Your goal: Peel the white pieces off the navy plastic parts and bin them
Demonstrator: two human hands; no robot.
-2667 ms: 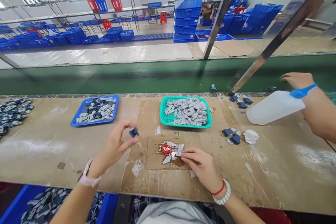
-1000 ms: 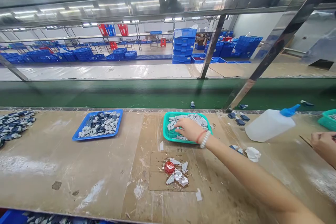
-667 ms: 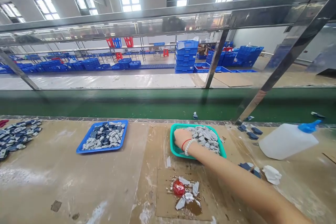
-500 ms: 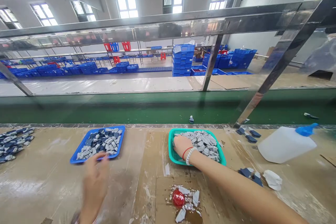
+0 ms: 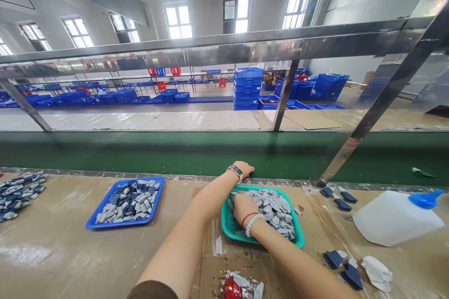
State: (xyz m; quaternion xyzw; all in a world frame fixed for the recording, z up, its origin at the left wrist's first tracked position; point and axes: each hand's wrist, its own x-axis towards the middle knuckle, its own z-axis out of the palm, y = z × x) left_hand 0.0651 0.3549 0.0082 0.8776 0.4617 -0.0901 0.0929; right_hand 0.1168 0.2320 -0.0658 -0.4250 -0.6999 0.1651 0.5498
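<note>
My left hand [image 5: 244, 167] stretches past the basket to the near edge of the green belt, its fingers closed over a small dark piece [image 5: 250, 174] that is mostly hidden beneath them. Inside the left part of a teal plastic basket [image 5: 298, 238] is my right hand [image 5: 244, 207], curled downward with its fingertips out of sight. Many small light-grey pieces [image 5: 275, 208] fill this basket, and whatever the right fingers pinch cannot be made out. To the left, a blue tray [image 5: 90, 222] holds dark-blue and grey pieces [image 5: 131, 201].
A white bottle with a blue cap [image 5: 393, 217] lies at right, near dark pieces [image 5: 342, 201] and crumpled white paper [image 5: 377, 271]. A red round object [image 5: 232, 288] sits among white scraps in front. Metal posts [image 5: 351, 145] rise beside the green belt [image 5: 140, 149]. A pile of pieces [image 5: 21, 194] lies far left.
My left hand has moved from the front of the blue tray, right and forward, to the small piece on the belt. My right hand stays in the teal basket. The view has tilted slightly.
</note>
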